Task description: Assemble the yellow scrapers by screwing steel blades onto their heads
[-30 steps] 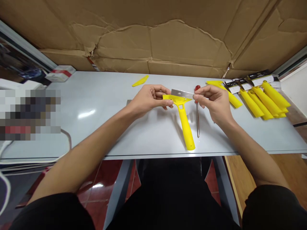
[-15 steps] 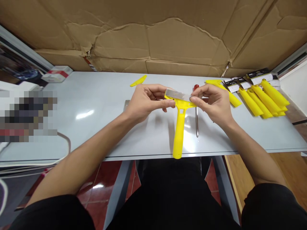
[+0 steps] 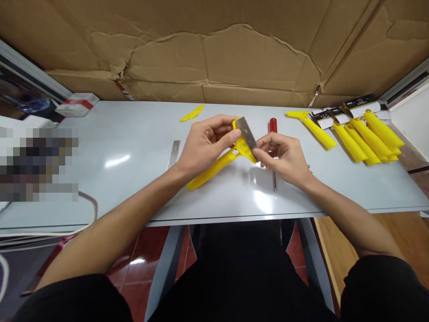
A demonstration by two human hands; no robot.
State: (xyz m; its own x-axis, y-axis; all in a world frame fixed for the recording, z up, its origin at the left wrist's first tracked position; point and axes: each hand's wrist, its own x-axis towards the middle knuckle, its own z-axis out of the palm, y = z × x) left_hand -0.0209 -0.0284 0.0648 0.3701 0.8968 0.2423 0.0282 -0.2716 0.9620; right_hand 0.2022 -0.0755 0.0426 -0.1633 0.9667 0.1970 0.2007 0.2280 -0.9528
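Note:
A yellow scraper handle [image 3: 214, 169] is held above the table, its grip slanting down to the left. A flat metal blade [image 3: 247, 132] lies along its wide head. My left hand [image 3: 209, 143] pinches the upper end of the head and blade between thumb and fingers. At the lower end, my right hand [image 3: 283, 156] pinches the blade's corner. Just behind the right hand lies a screwdriver [image 3: 273, 125] with a red handle, partly covered by the fingers. Another metal blade [image 3: 174, 152] rests on the table beside my left wrist.
A flat yellow plastic piece [image 3: 192, 113] lies toward the back of the white table [image 3: 134, 134]. To the right are a yellow handle [image 3: 317, 127] and several carded yellow scrapers [image 3: 368, 138]. A white-and-red box [image 3: 77, 105] stands back left. Cardboard [image 3: 214, 58] walls the rear edge.
The scraper handle has turned, its grip swinging from pointing toward me to pointing down-left. The blade turned with it, and my right hand moved lower. Both hands still hold on.

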